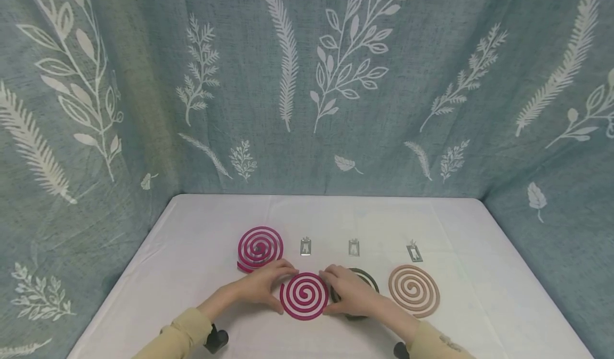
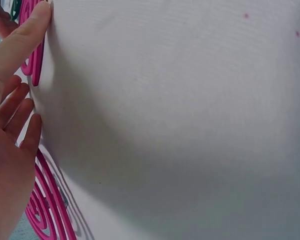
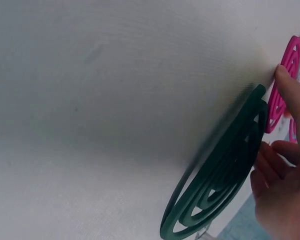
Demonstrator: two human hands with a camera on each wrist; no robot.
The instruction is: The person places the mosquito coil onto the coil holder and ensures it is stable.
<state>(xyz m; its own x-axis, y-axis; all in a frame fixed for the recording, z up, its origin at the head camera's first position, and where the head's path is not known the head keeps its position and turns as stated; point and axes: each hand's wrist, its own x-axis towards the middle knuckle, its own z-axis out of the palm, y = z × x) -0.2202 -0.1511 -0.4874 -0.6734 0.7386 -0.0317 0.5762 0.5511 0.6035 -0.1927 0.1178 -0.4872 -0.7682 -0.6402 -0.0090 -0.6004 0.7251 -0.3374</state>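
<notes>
A magenta mosquito coil [image 1: 304,294] is held between both hands near the front of the table. My left hand [image 1: 263,286] grips its left edge with thumb and fingers, while my right hand [image 1: 352,293] grips the opposite edge. Beneath the right hand lies a dark green coil [image 3: 220,165], partly hidden in the head view; it looks like two layers at its edge in the right wrist view. Another magenta coil [image 1: 259,249] lies behind the left hand, with a bit of metal showing at its centre. To the right is a tan coil [image 1: 411,288].
Three small metal coil stands, a left one [image 1: 305,247], a middle one [image 1: 354,247] and a right one [image 1: 414,252], lie in a row behind the coils. A white cloth covers the table [image 1: 384,215]. Blue-green leaf-patterned curtains [image 1: 297,156] hang around its back and sides.
</notes>
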